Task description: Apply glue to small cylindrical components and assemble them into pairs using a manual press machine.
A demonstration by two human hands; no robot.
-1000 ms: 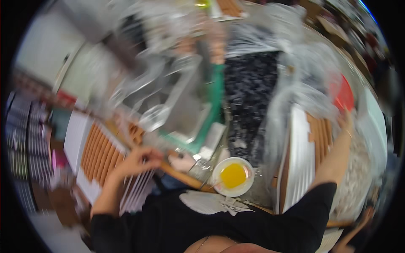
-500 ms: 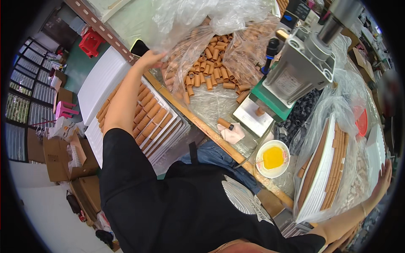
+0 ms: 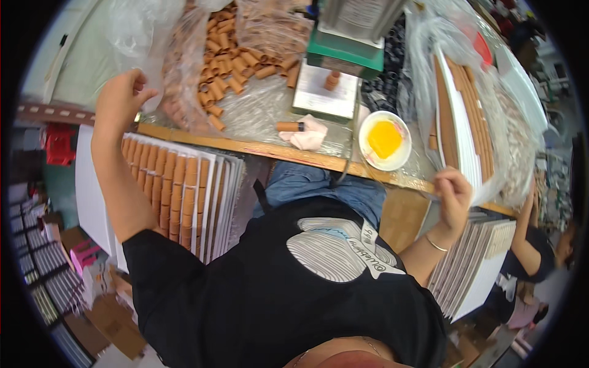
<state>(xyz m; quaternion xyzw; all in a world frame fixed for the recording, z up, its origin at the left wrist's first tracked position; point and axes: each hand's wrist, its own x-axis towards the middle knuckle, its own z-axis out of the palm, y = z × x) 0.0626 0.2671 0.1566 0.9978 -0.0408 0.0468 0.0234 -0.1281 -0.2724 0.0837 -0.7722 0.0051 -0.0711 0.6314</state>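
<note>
My left hand hovers at the table's left side, beside a clear plastic sheet. Its fingers are bent with the thumb apart, and nothing shows between them. Down by the table's front edge on the right, my right hand is curled closed with nothing visible in it. A plastic-wrapped stack of white boards with brown tubes stands just beyond it. One brown tube with a black end lies on a pinkish cloth. Past the cloth, a small brown piece stands on the press plate.
A green and grey press rises at the back middle. Loose brown tubes are heaped left of it, black parts right. A white bowl holds yellow liquid near the edge. Tube-covered boards stand below left; a co-worker is at right.
My view has turned toward the right. My right hand has come in from the far right to the table edge and its fingers have curled. My left hand has moved off the plastic-covered tubes.
</note>
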